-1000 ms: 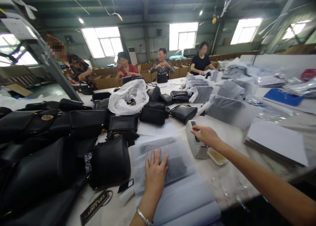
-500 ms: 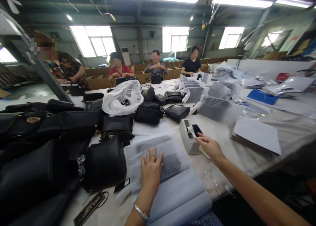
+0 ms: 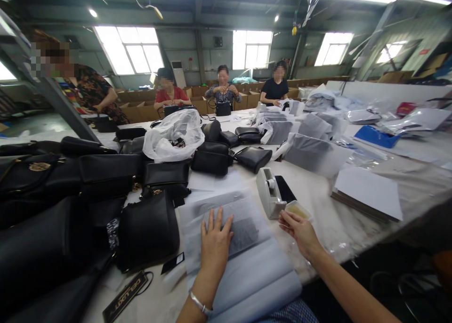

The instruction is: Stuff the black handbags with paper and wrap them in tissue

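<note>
"Paper [image 3: 263,269] where, exactly?"

"On the table [image 3: 328,205], right in front of the body, pale and thin, with a dark flat shape [image 3: 247,233] showing through near the middle."

"And the left hand [image 3: 216,243]?"

"Palm down on the paper, fingers spread well apart, just beside the dark flat shape. Silver bracelet [image 3: 201,303] around the wrist."

"Right hand [image 3: 302,233]?"

"Over the table, just beside the front end of the tape dispenser [image 3: 268,197] and the near edge of a small dish [image 3: 299,211] with something yellowish in it. Fingers together, thumb against fingertips. Anything between them too small to tell."

"Next to the tape dispenser?"

"A flat black thing [image 3: 285,189], on the side away from the paper. Farther right, a stack of white boards [image 3: 367,191]."

"To the left of the paper?"

"Lots of black bags [image 3: 150,231], with a clear plastic bag [image 3: 174,137] among those farther back. Nearer, 2 tags: a small black tag [image 3: 173,262] with a white label, and a long black tag [image 3: 125,297] with gold letters."

"Beyond?"

"Bags in pale wrapping [image 3: 314,154], a blue tray [image 3: 377,136], and 4 people [image 3: 224,97] on the far side."
</note>
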{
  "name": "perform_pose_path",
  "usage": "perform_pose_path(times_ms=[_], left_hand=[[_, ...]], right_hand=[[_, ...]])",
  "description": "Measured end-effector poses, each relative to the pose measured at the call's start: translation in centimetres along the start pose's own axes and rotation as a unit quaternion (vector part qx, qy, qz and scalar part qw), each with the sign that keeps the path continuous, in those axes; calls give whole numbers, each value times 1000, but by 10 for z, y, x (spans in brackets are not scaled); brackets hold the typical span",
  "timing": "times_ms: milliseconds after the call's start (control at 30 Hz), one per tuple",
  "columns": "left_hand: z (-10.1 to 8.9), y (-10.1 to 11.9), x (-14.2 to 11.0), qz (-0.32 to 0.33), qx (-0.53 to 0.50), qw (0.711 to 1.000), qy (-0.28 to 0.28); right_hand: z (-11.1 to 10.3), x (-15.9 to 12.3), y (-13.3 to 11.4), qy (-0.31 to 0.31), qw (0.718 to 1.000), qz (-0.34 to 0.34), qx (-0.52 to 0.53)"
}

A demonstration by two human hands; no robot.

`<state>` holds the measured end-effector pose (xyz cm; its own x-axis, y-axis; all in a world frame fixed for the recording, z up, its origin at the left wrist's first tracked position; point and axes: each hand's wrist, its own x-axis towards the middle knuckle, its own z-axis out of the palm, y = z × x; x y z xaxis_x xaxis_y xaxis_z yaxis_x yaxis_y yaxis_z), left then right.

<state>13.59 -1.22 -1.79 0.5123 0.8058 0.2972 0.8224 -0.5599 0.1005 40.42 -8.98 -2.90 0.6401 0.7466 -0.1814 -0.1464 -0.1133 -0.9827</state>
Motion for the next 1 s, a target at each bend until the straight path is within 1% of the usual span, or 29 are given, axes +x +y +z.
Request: perform_pose_path(times_ms=[100,233,433,600,700,767,833,900,933,1000], left_hand=[[-1,0,1,0,0,1000,-1],[-5,1,2,-2,2,1000,-11],[-8,1,1,-2,-2,1000,-12],[-9,1,2,-1,-10,1000,-11],[-12,1,2,-2,-16,1000,-11],[-15,1,2,-6,-26,1000,-10],[-19,-1,3,-11,-47,999,-14],[-23,-5,4,-16,-78,997,-20],[-25,-8,6,-19,-97,995,-21],[-29,-15,8,-38,-141,989,-20]], right_hand=[[-2,12,3,6,998,-31,-49],[-8,20,-5,-5,993,-43,-110],[-12,20,-18,-37,974,-69,-215],[-12,20,-16,-46,959,-99,-261],[-17,19,-15,-50,945,-119,-299],[-18,15,-18,-65,935,-131,-324],[-15,7,-27,-91,918,-162,-349],[-4,-2,-45,-137,893,-212,-374],[5,-7,-56,-172,876,-238,-383],[27,-14,-80,-259,836,-282,-393]])
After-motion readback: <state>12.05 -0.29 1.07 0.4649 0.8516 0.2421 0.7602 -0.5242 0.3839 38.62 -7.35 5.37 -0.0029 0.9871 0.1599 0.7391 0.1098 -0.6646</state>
